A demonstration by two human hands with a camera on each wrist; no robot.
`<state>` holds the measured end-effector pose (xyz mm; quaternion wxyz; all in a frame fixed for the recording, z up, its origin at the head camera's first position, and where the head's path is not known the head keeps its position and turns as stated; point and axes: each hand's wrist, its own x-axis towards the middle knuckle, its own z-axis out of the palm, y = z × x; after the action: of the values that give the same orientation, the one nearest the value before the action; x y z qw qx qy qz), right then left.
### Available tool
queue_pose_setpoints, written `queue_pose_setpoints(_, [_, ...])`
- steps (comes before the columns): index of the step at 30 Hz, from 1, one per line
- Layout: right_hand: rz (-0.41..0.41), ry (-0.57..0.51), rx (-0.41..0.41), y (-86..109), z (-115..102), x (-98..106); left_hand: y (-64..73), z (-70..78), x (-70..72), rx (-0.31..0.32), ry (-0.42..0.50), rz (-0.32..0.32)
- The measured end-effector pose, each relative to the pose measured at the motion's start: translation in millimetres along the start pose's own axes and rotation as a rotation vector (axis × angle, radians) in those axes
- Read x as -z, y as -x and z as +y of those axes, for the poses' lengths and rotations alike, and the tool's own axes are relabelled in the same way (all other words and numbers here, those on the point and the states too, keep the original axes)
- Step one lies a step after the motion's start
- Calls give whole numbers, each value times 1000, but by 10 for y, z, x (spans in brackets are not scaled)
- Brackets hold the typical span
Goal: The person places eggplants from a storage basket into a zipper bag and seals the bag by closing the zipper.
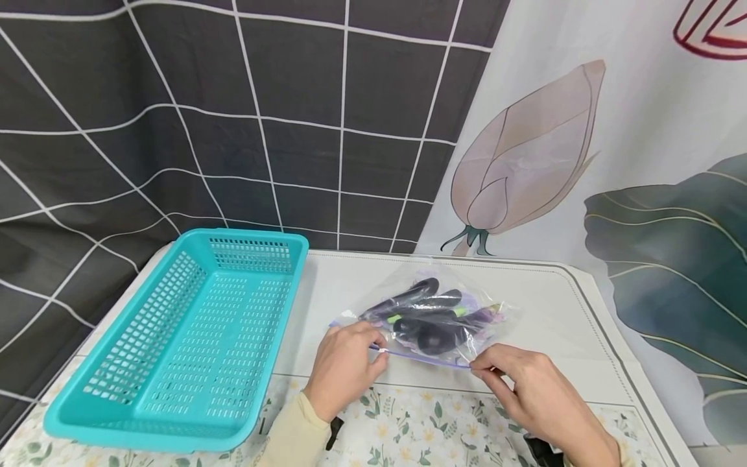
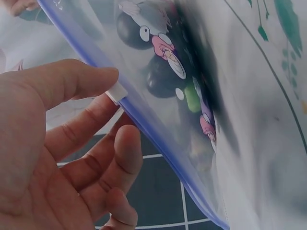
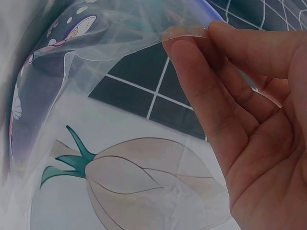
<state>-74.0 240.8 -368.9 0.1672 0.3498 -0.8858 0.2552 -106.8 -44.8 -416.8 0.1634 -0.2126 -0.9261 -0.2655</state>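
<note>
A clear zip bag (image 1: 344, 318) lies on the table with several dark eggplants (image 1: 436, 338) inside, bits of green showing among them. Cartoon prints mark its plastic. Along the near edge runs a purple zip strip (image 1: 426, 359). My left hand (image 1: 345, 366) pinches the white slider (image 2: 116, 91) between thumb and index finger, left of the strip's middle; its other fingers curve loosely below. At the strip's right end, my right hand (image 1: 533, 388) pinches the bag's corner between thumb and fingertips, as the right wrist view shows close up.
To the left stands a turquoise plastic basket (image 1: 201, 344) with slotted sides. The white table (image 1: 543, 305) has a floral cover (image 1: 432, 428) along its front. Behind it hang a dark gridded curtain (image 1: 292, 84) and a pale curtain with a large printed bud (image 1: 525, 149).
</note>
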Motion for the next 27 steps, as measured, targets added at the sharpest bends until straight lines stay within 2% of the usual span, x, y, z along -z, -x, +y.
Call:
queue_pose_setpoints(7, [-10, 12, -11, 6, 4, 16, 2, -55, 24, 62, -41, 7])
queue_pose_setpoints(27, [-35, -1, -15, 27, 14, 76, -16, -182, 52, 210, -75, 35])
